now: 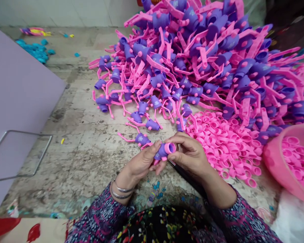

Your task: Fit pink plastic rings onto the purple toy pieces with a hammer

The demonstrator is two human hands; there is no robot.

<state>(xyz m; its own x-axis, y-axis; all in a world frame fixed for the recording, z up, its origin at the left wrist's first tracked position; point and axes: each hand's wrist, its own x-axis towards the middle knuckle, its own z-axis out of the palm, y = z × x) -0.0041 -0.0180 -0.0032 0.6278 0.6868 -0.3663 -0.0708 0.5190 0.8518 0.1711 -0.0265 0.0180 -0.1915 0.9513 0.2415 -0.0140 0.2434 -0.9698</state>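
Note:
In the head view, my left hand (pixel 142 162) grips a purple plastic toy part (pixel 160 152) that has pink arm-like pieces. A pink ring (pixel 170 148) sits around the open end of this part, and my right hand (pixel 188 152) pinches that ring between thumb and fingers. Just beyond my left fingers lies another purple toy part (pixel 142 138) with pink arms. A dark, slim tool (pixel 184 175), partly hidden, lies below my right hand. Loose pink rings (pixel 225 145) are heaped to the right of my hands.
A large pile of purple-and-pink toy parts (pixel 190 50) fills the back and right. At right stands a pink bowl (pixel 272 158) of rings. A pale purple panel (pixel 17 87) with a metal wire handle (pixel 44 155) is at left. Small blue pieces (pixel 35 50) lie far left.

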